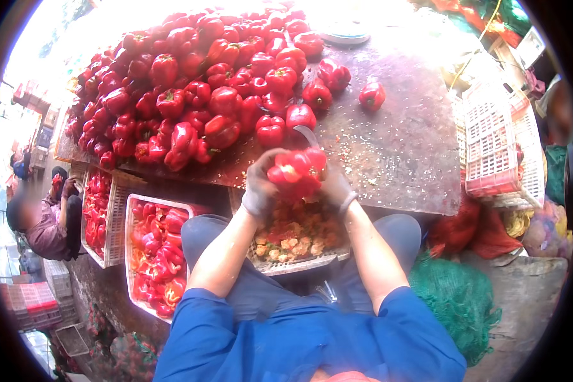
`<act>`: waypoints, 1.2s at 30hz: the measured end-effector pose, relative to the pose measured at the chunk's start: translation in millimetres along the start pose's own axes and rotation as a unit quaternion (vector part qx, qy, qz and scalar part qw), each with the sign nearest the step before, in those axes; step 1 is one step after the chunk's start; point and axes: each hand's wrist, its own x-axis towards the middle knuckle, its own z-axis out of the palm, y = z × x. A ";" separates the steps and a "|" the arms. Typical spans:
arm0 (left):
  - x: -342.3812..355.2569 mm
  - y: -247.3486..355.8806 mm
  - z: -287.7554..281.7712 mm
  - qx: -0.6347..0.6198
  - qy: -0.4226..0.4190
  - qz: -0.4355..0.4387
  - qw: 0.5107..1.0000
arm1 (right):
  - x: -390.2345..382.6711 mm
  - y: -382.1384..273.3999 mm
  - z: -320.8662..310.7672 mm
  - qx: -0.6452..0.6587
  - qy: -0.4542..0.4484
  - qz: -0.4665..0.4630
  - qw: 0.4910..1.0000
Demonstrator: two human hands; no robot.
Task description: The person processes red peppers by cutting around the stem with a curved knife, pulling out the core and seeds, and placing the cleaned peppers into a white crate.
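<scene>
Grey-gloved, my left hand grips the left side of a red bell pepper, which shows pale inner parts and is held above a basket of cores. My right hand is closed at the pepper's right side. A curved knife blade rises behind the pepper near that hand; its handle is hidden. Below, the basket between my knees holds pale cores and red scraps. A large pile of whole peppers lies on the stained, seed-strewn table.
Two crates of cut peppers, one white, one behind it, stand left, beside a seated co-worker. Stacked white crates, red sacks and a green mesh sack are right. A round pale object sits on the table's back.
</scene>
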 end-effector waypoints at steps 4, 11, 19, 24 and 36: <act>2.1 13.0 -1.0 -0.272 0.086 -0.049 0.957 | -32.7 -28.5 -6.1 0.176 -0.037 0.120 0.976; 26.3 16.6 -41.0 -0.488 0.098 0.020 0.867 | -14.2 -9.5 -18.9 0.052 -0.056 0.058 0.995; -16.0 59.0 -139.5 -0.412 0.243 0.123 0.870 | -21.4 -2.2 2.3 0.066 -0.049 0.034 0.996; -104.6 69.8 -233.2 -0.197 0.406 0.136 0.882 | -17.7 1.8 -0.5 0.103 -0.027 0.010 0.994; -289.8 -63.6 -354.0 0.588 0.291 -0.428 0.622 | -25.0 -6.1 1.9 0.112 -0.015 0.014 0.993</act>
